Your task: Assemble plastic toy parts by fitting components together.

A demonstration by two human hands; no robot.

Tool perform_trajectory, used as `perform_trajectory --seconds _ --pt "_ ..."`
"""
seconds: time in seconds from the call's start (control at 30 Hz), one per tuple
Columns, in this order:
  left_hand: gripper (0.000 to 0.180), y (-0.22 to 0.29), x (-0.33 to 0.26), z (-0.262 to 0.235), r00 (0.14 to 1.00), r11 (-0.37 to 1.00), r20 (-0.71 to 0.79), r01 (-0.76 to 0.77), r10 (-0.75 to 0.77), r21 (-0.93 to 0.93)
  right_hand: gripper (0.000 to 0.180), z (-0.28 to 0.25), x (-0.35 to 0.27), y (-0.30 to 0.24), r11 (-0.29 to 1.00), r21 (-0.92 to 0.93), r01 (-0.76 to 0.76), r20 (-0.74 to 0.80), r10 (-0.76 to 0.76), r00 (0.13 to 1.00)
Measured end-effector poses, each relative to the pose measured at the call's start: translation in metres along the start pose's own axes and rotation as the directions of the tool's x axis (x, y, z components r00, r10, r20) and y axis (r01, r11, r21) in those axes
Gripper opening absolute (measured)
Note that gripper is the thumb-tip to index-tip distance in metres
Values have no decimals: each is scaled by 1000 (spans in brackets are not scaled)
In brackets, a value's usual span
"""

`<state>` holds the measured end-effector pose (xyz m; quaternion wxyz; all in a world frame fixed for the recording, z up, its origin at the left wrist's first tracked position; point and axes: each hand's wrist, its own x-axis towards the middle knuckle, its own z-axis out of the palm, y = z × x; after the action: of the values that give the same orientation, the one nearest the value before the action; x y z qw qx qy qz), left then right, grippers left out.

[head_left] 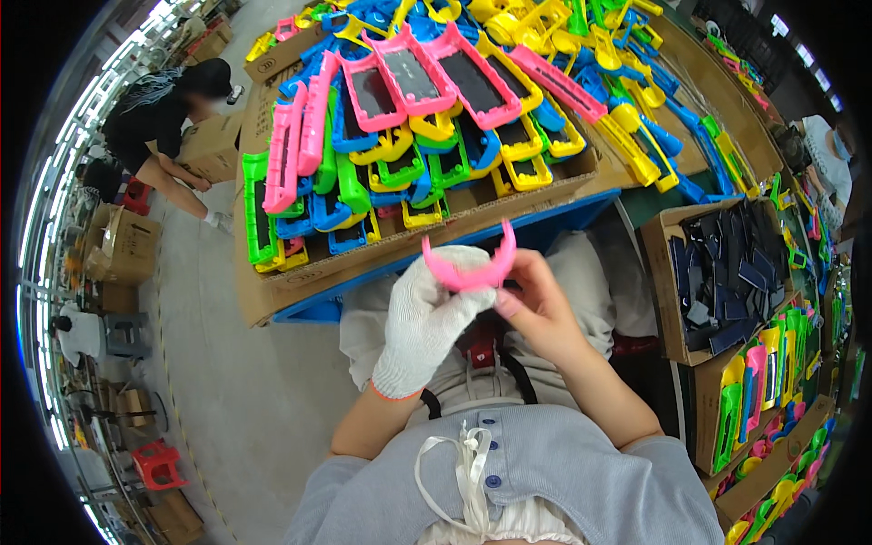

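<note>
Both hands hold the pink plastic frame [470, 268] at picture centre — gloved left hand [427, 313] clamped on its 9 o'clock end, bare right hand [536, 309] pinching its 3 o'clock end — and best kept level, I judge, below the cardboard tray [381, 259] of coloured frames.

Both hands raised before the chest, forearms bent inward. Gloved left hand [425, 318] and bare right hand [536, 309] close together, fingers curled in a grip.
</note>
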<state>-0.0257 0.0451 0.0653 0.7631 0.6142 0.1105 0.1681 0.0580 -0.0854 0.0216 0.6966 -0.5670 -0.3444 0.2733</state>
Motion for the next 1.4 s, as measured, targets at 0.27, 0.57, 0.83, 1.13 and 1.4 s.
perform_trajectory --seconds 0.27,0.57,0.83,1.13,1.4 --pt "30 11 0 -1 750 388 252 -562 612 731 25 -5 14 -34 908 369 -201 -15 222 975" --pt "42 -20 -15 19 985 971 134 136 -111 -198 20 22 29 -40 963 260 -66 -148 108 983" --pt "28 -19 -6 19 994 996 105 -22 13 91 18 23 38 -47 993 120 -20 -156 39 987" --pt "42 36 -31 -10 969 808 201 -5 -141 590 22 -7 28 -99 63 -837 544 414 -579 703" --pt "31 59 -37 -39 666 754 -359 -538 654 377 28 -64 128 -142 -9 -997 -75 -58 -551 833"
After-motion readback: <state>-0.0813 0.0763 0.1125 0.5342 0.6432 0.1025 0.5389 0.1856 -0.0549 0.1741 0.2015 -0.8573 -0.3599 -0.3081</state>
